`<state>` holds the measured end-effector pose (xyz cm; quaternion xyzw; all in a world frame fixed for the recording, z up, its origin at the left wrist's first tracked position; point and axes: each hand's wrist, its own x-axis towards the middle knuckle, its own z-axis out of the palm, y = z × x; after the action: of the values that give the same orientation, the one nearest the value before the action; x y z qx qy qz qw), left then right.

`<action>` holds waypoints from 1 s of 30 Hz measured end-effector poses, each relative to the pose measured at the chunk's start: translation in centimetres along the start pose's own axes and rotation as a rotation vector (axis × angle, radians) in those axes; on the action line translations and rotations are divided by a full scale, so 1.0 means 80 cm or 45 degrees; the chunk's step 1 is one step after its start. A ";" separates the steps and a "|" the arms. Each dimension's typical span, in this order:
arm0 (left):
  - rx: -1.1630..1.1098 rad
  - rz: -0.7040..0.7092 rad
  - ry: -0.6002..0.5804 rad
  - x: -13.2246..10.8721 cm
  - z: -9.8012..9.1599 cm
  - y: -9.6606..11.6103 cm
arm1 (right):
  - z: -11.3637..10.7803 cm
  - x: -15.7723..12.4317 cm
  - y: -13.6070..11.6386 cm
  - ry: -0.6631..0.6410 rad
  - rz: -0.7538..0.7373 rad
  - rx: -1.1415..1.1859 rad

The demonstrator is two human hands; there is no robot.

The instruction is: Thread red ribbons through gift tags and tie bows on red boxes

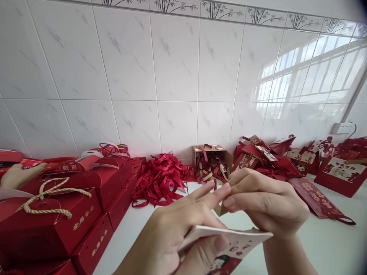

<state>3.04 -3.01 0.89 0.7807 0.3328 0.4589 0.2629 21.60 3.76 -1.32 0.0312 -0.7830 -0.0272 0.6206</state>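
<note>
My left hand (174, 225) is closed on a small paper gift bag (237, 250), its thumb lying over the printed front. The bag is cream and red with a cartoon figure, and its lower part runs out of the frame. Above the bag's top edge, my right hand (266, 200) has thumb and fingers pinched together, touching my left fingertips. What that pinch holds is hidden. A tan strip (220, 209) shows just beneath the fingertips; I cannot tell whether it belongs to something in the hand or stands behind it.
Stacked red boxes (54, 225), one with a gold rope handle, fill the left. Behind them is another person's hand (21, 175). Along the tiled wall lie a heap of red ribbons (162, 177), a cardboard box (213, 151) of straps, and several red gift bags (342, 173).
</note>
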 end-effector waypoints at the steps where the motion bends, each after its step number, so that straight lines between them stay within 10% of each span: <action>1: -0.019 -0.016 -0.022 0.001 0.000 -0.001 | 0.001 -0.001 0.001 0.005 -0.002 -0.003; 8: -0.142 -0.159 -0.099 0.013 -0.018 -0.025 | -0.009 -0.007 0.025 0.042 0.095 -0.123; 14: -0.114 -0.211 0.347 0.020 -0.043 -0.035 | -0.045 -0.010 0.023 0.400 0.172 -0.212; 21: -0.030 -0.018 0.310 0.020 -0.031 -0.037 | -0.013 -0.003 -0.002 -0.002 0.218 0.001; 30: -0.059 0.297 0.162 0.019 -0.015 -0.032 | 0.016 -0.001 0.005 -0.011 0.119 -0.285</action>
<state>1.81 -0.08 0.39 0.7773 0.2451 0.5423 0.2041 20.36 4.16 -1.67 -0.0748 -0.7784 -0.0856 0.6174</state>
